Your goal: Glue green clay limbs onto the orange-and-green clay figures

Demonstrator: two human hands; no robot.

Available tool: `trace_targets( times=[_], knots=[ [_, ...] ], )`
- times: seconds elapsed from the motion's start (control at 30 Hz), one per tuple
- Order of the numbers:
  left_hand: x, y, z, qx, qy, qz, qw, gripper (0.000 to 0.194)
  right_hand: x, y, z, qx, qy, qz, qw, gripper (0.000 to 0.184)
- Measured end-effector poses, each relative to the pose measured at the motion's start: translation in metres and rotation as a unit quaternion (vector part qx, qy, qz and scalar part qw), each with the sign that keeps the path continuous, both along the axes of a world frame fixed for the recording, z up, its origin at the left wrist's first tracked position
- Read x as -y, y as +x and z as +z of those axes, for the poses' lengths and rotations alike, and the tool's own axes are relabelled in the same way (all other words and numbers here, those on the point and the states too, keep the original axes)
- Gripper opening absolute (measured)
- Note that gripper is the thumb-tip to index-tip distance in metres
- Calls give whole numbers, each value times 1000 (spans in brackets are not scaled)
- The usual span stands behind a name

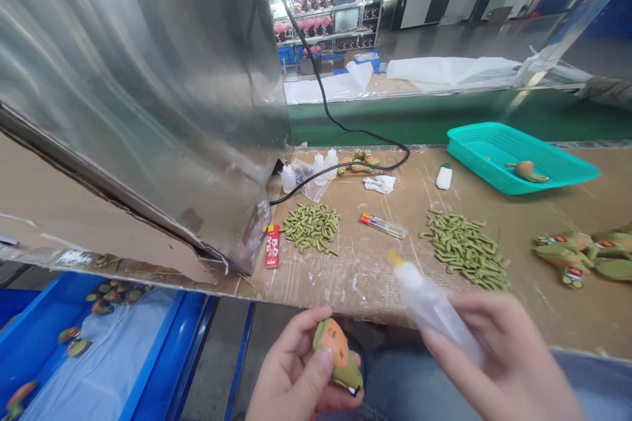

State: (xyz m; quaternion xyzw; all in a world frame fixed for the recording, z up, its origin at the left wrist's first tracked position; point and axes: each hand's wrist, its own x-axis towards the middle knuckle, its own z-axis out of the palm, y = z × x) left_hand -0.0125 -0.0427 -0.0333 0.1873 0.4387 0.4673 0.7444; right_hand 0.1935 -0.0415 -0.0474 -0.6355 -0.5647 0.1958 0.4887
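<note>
My left hand (301, 375) grips a small green toy figure (338, 348) with an orange belly, held below the table's front edge. In my right hand (498, 355) is a translucent squeeze bottle (439, 309) with a yellow tip, tilted so that the tip points up and left over the cardboard-covered table. The bottle and the toy are apart. Beyond the bottle lies a pile of small green curved pieces (467, 250), with a second pile of green pieces (312, 227) farther left. Between the piles rests a clear tube with a red-and-yellow end (383, 225).
A teal basket (523, 151) with one toy stands at the back right. Several green toys (567, 256) lie at right. A metal housing (148, 79) blocks the left, near white bottles (320, 168) and a black cable (365, 133). A blue bin (153, 368) holds more toys.
</note>
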Motion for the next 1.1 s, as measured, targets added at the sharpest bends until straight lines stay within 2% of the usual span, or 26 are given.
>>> trace_targets(
  times=[0.07, 0.17, 0.23, 0.33, 0.4, 0.47, 0.53, 0.6, 0.63, 0.73, 0.8, 0.87, 0.97, 1.03, 1.1],
  knots=[
    [-1, 1, -1, -6, 3, 7, 1000, 32, -34, 5, -9, 21, -23, 13, 999, 36],
    [-1, 0, -4, 5, 6, 0, 1000, 31, -76, 13, -21, 59, -40, 7, 997, 32],
    [-1, -3, -6, 9, 8, 4, 1000, 32, -90, 16, -26, 80, -32, -6, 996, 30],
    [-2, -9, -9, 15, 8, 15, 1000, 34, -88, 15, -26, 102, 5, -42, 994, 44],
    [-3, -11, -12, 17, 5, 24, 1000, 36, -77, 9, -21, 117, 53, -96, 987, 50],
    [-5, -12, -13, 12, 3, 35, 999, 34, -65, -3, -16, 138, 101, -113, 979, 37],
    [-7, -12, -14, 9, 5, 47, 999, 32, -62, -21, -15, 169, 119, -27, 978, 16],
    [-8, -12, -14, 15, 10, 47, 999, 31, -71, -41, -21, 197, 106, 90, 970, 10],
    [-8, -12, -13, 21, 14, 44, 999, 31, -79, -50, -26, 207, 96, 125, 965, 11],
    [-8, -16, -11, 34, 16, 51, 998, 34, -103, -67, -39, 221, 75, 147, 961, 15],
    [-8, -21, -8, 34, 11, 65, 997, 35, -108, -69, -39, 215, 64, 150, 963, 20],
    [-7, -26, -4, 33, 8, 69, 997, 36, -98, -67, -31, 195, 53, 160, 966, 21],
    [-6, -29, 1, 32, 10, 57, 998, 35, -64, -59, -4, 145, 35, 187, 971, 15],
    [-6, -27, 3, 33, 17, 46, 998, 36, -39, -52, 16, 72, 20, 240, 968, 9],
    [-5, -22, 4, 45, 32, 32, 998, 36, -22, -48, 31, 27, 32, 305, 952, 8]
  ],
)
